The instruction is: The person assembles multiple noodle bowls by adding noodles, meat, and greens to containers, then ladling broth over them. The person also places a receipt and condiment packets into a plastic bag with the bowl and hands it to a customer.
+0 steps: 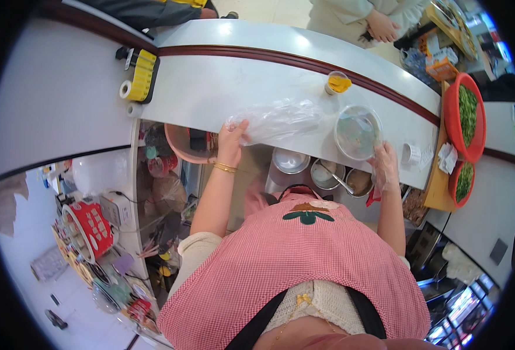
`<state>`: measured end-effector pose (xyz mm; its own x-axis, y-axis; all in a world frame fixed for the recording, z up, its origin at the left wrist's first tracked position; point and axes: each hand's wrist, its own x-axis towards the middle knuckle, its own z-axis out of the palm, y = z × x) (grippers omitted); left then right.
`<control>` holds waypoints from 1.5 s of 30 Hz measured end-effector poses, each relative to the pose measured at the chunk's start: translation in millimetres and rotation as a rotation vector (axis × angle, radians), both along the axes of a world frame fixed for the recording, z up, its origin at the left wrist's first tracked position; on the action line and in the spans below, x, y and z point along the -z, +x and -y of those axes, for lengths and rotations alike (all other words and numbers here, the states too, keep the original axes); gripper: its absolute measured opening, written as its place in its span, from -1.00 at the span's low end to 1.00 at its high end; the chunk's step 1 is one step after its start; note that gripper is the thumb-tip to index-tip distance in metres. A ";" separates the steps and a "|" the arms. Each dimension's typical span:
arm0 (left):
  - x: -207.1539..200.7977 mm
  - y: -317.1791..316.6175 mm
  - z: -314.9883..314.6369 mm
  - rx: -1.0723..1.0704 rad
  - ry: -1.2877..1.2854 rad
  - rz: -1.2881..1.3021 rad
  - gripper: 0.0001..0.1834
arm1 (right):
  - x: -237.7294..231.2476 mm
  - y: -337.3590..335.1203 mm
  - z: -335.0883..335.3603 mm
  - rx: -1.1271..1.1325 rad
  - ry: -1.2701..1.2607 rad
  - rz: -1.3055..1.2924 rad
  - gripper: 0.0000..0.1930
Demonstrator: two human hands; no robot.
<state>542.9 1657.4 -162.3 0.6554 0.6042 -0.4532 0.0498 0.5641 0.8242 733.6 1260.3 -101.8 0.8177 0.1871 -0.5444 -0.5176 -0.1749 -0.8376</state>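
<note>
My left hand (232, 141) is closed on the near left end of a crumpled clear plastic bag (284, 121), which lies stretched along the white counter. A thin gold bracelet circles that wrist. On the right, my right hand (387, 166), seemingly in a thin clear glove, grips the near right rim of a round translucent tub (358, 121). The tub rests on the counter beside the bag's right end; its contents are hard to make out. Behind them stands a small clear cup (338, 84) with something orange-yellow in it.
Below the counter edge are metal bowls (291, 161), one with a spoon (340, 179). Red basins (469, 119) of chopped greens stand at right. A yellow label roll holder (142, 74) sits at left. Across the counter (211, 76) a person's hands (382, 26) show.
</note>
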 end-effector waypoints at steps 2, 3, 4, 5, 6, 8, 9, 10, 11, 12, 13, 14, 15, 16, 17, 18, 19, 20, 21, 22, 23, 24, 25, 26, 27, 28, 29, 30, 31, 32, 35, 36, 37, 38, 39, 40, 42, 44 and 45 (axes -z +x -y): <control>3.3 1.4 -2.3 0.028 0.246 -0.179 -0.80 | -4.4 -10.4 2.2 0.024 0.040 -0.047 -0.75; 6.1 2.2 -1.2 0.023 0.345 -0.290 -0.79 | -9.7 -16.7 4.0 0.041 0.032 -0.073 -0.74; 8.4 3.4 -1.8 0.010 0.450 -0.387 -0.78 | -15.5 -21.9 4.3 0.028 0.052 -0.078 -0.72; 10.6 6.2 -0.5 0.038 0.715 -0.432 -0.75 | -22.4 -27.2 3.9 0.036 0.072 -0.096 -0.73; 11.6 8.8 0.5 0.040 0.824 -0.421 -0.71 | -30.9 -33.0 3.4 0.016 0.120 -0.093 -0.74; 10.6 14.7 12.1 0.089 0.838 -0.404 -0.68 | -46.2 -40.5 -5.6 -0.012 0.210 -0.105 -0.74; 7.9 16.4 19.0 0.103 0.804 -0.374 -0.64 | -55.6 -45.4 -11.6 -0.022 0.252 -0.117 -0.73; 4.6 19.0 26.6 0.101 0.772 -0.344 -0.64 | -64.4 -50.9 -20.0 -0.028 0.300 -0.123 -0.71; 1.1 21.7 33.6 0.098 0.738 -0.305 -0.63 | -71.3 -56.3 -32.7 -0.027 0.301 -0.137 -0.72; -2.3 24.0 39.9 0.086 0.716 -0.240 -0.62 | -76.6 -61.1 -48.5 -0.022 0.308 -0.145 -0.73; -5.0 25.9 45.1 0.112 0.646 -0.261 -0.65 | -81.2 -65.4 -65.5 -0.031 0.332 -0.141 -0.73; -6.5 27.4 49.0 0.127 0.589 -0.258 -0.66 | -85.3 -68.8 -82.5 -0.059 0.292 -0.158 -0.73; -6.7 28.3 50.9 0.144 0.532 -0.254 -0.66 | -87.4 -76.9 -99.9 -0.071 0.419 -0.151 -0.76; -5.7 28.9 50.9 0.122 0.449 -0.212 -0.66 | -89.8 -79.2 -113.3 -0.131 0.341 -0.156 -0.81; -3.5 29.0 49.7 0.099 0.365 -0.169 -0.64 | -86.8 -82.9 -130.2 -0.125 0.297 -0.157 -0.84; -0.5 29.0 47.4 0.077 0.281 -0.126 -0.61 | -81.4 -87.3 -147.1 -0.121 0.355 -0.163 -0.86; 2.6 28.4 44.0 0.047 0.257 -0.077 -0.57 | -76.5 -92.1 -159.6 -0.124 0.327 -0.159 -0.86; 5.0 27.0 39.6 0.018 0.232 -0.028 -0.53 | -70.0 -96.8 -170.9 -0.112 0.321 -0.172 -0.86; 6.6 25.6 35.2 -0.006 0.169 -0.058 -0.48 | -62.0 -100.6 -180.5 -0.099 0.339 -0.185 -0.85; 6.5 22.8 32.1 -0.040 0.247 -0.003 -0.46 | -52.4 -103.7 -188.8 -0.080 0.301 -0.183 -0.87; 4.7 18.0 30.4 -0.066 0.284 -0.028 -0.43 | -42.1 -107.1 -195.3 -0.057 0.286 -0.182 -0.89; 1.4 13.3 29.6 -0.097 0.303 -0.057 -0.40 | -32.0 -109.4 -199.1 -0.020 0.280 -0.200 -0.90; -2.9 9.0 29.1 -0.105 0.257 -0.054 -0.43 | -22.1 -111.6 -201.3 0.011 0.286 -0.186 -0.93; -8.1 5.0 29.1 -0.117 0.192 -0.056 -0.46 | -14.2 -112.0 -199.3 -0.010 0.224 -0.174 -0.91; -13.2 1.8 29.6 -0.134 0.136 -0.015 -0.48 | -7.5 -111.7 -196.8 -0.036 0.202 -0.154 -0.89; -18.0 -0.3 30.2 -0.084 0.206 -0.064 -0.52 | -3.5 -108.9 -192.3 -0.053 0.199 -0.131 -0.85; -22.2 -2.0 30.8 -0.040 0.286 -0.068 -0.54 | -2.4 -103.1 -185.9 -0.083 0.138 -0.034 -0.80; -25.5 -3.4 31.4 0.007 0.352 -0.081 -0.55 | -4.3 -96.5 -178.2 -0.100 0.096 0.065 -0.74; -27.6 -3.7 31.5 0.002 0.342 -0.046 -0.54 | -8.3 -87.8 -171.6 -0.120 0.055 0.168 -0.68; -28.5 -4.0 31.8 -0.009 0.319 -0.020 -0.54 | -12.1 -70.5 -168.2 -0.131 -0.082 0.428 -0.59; -25.4 -4.2 32.1 -0.035 0.273 0.032 -0.53 | -25.1 0.7 -169.3 -0.223 -0.491 1.205 -0.34; -23.4 -4.5 32.2 -0.021 0.268 0.019 -0.54 | -27.7 19.5 -172.6 -0.253 -0.596 1.243 -0.31; -21.2 -4.5 32.0 -0.016 0.259 0.013 -0.54 | -28.1 35.4 -177.7 -0.282 -0.700 1.282 -0.27; -19.2 -4.3 31.3 -0.021 0.234 0.017 -0.55 | -25.9 49.0 -186.0 -0.308 -0.742 1.228 -0.26; -17.6 -4.8 31.1 -0.015 0.257 0.003 -0.57 | -23.4 59.7 -192.3 -0.337 -0.783 1.173 -0.25; -16.6 -5.3 31.2 -0.016 0.261 -0.006 -0.58 | -21.3 66.8 -195.5 -0.381 -0.821 1.109 -0.24; -15.7 -6.2 31.0 -0.029 0.226 -0.004 -0.62 | -20.3 79.1 -198.5 -0.435 -0.665 0.937 -0.25; -15.9 -6.7 31.4 -0.062 0.103 0.001 -0.67 | -23.3 79.7 -197.5 -0.465 -0.585 0.902 -0.27; -15.9 -6.7 31.9 -0.063 0.119 0.009 -0.67 | -27.1 76.1 -194.5 -0.460 -0.584 0.956 -0.28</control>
